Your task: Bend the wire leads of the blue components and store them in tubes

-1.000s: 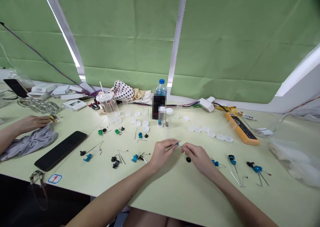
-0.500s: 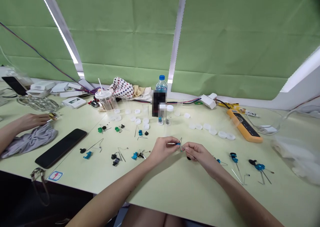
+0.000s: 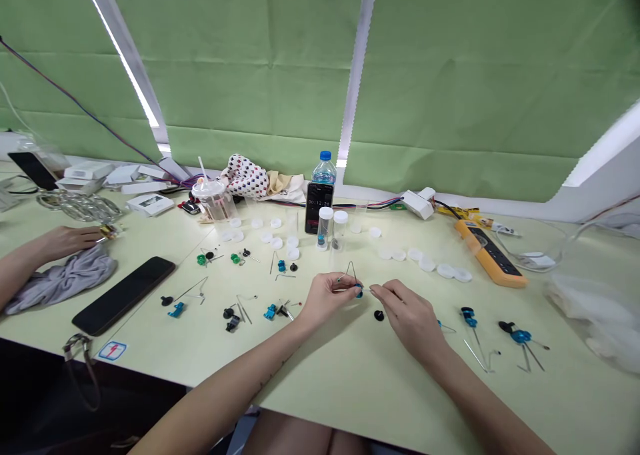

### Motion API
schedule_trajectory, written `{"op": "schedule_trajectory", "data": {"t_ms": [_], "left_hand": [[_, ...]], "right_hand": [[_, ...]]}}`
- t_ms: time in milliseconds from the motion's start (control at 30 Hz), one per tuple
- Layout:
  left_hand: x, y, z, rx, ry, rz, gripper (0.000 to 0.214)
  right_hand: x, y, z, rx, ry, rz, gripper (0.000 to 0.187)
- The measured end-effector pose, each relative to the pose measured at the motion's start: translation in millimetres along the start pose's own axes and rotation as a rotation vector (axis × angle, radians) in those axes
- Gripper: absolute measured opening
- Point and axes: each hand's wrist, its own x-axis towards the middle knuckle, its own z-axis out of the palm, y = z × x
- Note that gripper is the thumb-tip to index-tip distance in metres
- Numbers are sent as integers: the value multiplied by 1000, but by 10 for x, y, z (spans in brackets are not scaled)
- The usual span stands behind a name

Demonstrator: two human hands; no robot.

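My left hand (image 3: 327,296) pinches the blue-capped wire (image 3: 356,287), right hand (image 3: 407,311) pinching its tip (steadiest with both grips close)

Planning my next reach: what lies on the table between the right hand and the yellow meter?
White caps lie between the right hand and the yellow meter, as the head view shows.

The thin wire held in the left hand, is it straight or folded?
Folded: the wire rises in a sharp inverted V above the left hand, which pinches it next to a blue piece.
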Motion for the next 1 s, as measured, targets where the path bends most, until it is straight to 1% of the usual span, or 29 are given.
{"op": "schedule_trajectory", "data": {"t_ms": [167,333,567,733,900,1000], "left_hand": [[-16,67,25,-85,34,-33,25],[-9,65,7,-131,17,-32,26],[-19,45,25,-95,28,-32,28],[-28,15,39,-93,40,-35,29],[-1,8,7,-140,69,-44,30],[21,-7,-8,-141,109,-50,29]], "right_hand": [[-15,7,10,45,57,-34,26],[-15,-10,12,-4,100,-62,23],[16,-22,-17,-99,71,-121,25],[19,-17,-37,-145,80,-149,25],[11,-35,-19,-110,70,-95,24],[15,-20,8,-16,25,23,23]]}}
